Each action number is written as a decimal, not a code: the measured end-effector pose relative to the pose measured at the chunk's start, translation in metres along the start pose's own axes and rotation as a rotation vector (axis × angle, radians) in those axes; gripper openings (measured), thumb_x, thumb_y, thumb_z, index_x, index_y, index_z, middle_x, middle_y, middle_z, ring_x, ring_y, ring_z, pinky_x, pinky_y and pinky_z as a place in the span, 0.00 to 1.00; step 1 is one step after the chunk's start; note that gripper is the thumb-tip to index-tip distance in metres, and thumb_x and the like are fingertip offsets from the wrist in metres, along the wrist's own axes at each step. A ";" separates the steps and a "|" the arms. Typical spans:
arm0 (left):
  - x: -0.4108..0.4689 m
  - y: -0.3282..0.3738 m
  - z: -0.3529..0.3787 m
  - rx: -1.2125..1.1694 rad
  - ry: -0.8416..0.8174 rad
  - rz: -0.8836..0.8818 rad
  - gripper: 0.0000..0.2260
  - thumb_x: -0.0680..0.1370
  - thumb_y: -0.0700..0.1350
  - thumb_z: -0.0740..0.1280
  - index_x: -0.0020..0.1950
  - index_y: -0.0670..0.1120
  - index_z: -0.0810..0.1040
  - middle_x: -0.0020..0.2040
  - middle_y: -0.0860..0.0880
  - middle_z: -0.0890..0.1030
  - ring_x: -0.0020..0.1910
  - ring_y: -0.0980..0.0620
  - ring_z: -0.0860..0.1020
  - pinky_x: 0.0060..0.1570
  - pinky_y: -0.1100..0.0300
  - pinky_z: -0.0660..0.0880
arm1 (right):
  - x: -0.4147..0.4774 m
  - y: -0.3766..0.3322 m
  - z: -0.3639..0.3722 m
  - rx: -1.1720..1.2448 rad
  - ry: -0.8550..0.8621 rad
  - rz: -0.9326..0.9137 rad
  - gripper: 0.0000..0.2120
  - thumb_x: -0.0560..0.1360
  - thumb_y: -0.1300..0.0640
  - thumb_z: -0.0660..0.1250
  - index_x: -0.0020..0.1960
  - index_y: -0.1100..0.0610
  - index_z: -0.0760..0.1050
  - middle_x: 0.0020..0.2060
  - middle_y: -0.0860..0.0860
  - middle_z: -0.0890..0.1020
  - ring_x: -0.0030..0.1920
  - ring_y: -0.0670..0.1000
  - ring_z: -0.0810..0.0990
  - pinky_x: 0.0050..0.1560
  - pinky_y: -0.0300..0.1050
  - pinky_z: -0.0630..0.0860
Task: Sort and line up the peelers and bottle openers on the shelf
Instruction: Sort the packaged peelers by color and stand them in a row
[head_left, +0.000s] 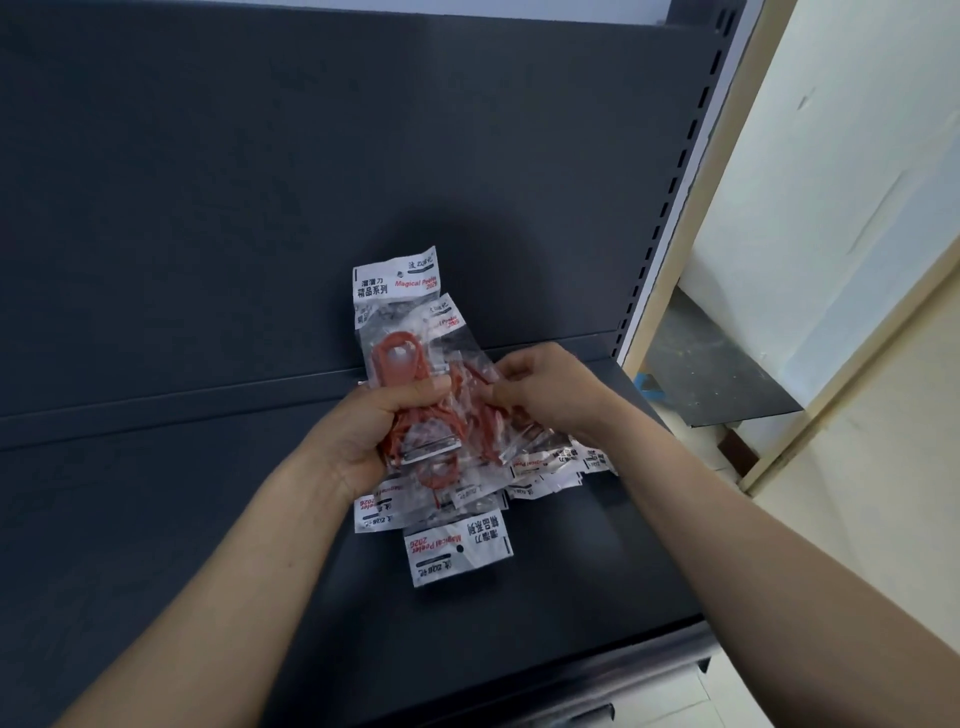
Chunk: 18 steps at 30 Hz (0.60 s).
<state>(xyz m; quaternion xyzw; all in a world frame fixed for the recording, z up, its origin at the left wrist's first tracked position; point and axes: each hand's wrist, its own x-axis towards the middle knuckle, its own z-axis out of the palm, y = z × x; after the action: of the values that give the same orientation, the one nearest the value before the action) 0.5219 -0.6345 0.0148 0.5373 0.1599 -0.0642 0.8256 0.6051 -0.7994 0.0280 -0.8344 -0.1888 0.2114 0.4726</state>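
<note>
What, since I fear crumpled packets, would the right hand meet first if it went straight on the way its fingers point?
The right hand, pinching the packets, points toward the left hand; going on, it would probably push into those packets first.

Both bare forearms reach forward and converge. The left hand (376, 426) grips a bunch of clear plastic packets of red peelers (400, 358), thumb on top. The right hand (550, 389) pinches the bunch with curled fingers.

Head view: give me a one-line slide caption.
Left hand grips and right hand pinches a bunch of bagged red peelers above the dark shelf.
</note>
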 end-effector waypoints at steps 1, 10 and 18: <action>0.000 -0.001 -0.001 -0.005 0.003 0.003 0.17 0.67 0.40 0.71 0.55 0.39 0.79 0.50 0.40 0.83 0.46 0.44 0.83 0.43 0.52 0.81 | 0.000 0.000 -0.002 0.005 0.023 0.019 0.02 0.73 0.62 0.69 0.42 0.60 0.79 0.34 0.54 0.83 0.31 0.49 0.80 0.38 0.46 0.80; -0.004 0.002 -0.009 -0.050 0.039 0.025 0.12 0.65 0.40 0.72 0.48 0.41 0.80 0.42 0.43 0.84 0.38 0.47 0.84 0.36 0.54 0.81 | 0.001 -0.001 -0.030 -0.320 0.323 -0.021 0.08 0.74 0.64 0.67 0.49 0.56 0.81 0.44 0.52 0.83 0.42 0.51 0.80 0.46 0.46 0.77; -0.012 0.001 -0.016 -0.060 0.089 0.040 0.14 0.64 0.41 0.73 0.48 0.41 0.79 0.44 0.42 0.84 0.40 0.45 0.83 0.37 0.52 0.81 | 0.007 -0.002 -0.030 -0.637 0.401 -0.233 0.12 0.76 0.59 0.66 0.47 0.42 0.81 0.50 0.49 0.65 0.55 0.52 0.64 0.60 0.50 0.66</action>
<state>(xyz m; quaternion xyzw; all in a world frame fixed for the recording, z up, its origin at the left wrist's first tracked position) 0.5080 -0.6200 0.0136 0.5178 0.1876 -0.0191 0.8345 0.6262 -0.8158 0.0426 -0.9371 -0.2423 -0.0798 0.2384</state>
